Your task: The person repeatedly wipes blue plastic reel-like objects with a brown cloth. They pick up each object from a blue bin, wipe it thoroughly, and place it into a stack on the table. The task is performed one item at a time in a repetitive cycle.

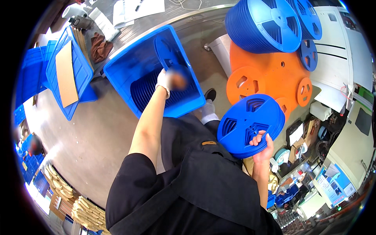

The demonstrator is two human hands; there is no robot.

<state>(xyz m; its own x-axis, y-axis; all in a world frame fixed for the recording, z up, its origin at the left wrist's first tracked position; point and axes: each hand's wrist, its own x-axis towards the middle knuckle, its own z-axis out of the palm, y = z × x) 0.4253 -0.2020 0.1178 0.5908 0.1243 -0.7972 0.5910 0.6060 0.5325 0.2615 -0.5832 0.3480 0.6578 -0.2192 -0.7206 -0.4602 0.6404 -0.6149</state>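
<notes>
My left hand, in a white glove, reaches into a blue plastic bin. It is at the lower edge of a tilted blue reel disc; a blurred patch covers its fingers, so its grip cannot be told. Below it, a row of blue discs stands packed on edge in the bin. On my right, a stack of blue reel discs with cut-out windows is tilted beside my lap. My bare right hand grips its near edge, fingers curled through a window.
An orange round table bears a tall stack of lighter blue reels and orange discs. A metal worktable with papers runs behind the bin. Blue lids with cardboard lean at left. My shoe is beside the bin.
</notes>
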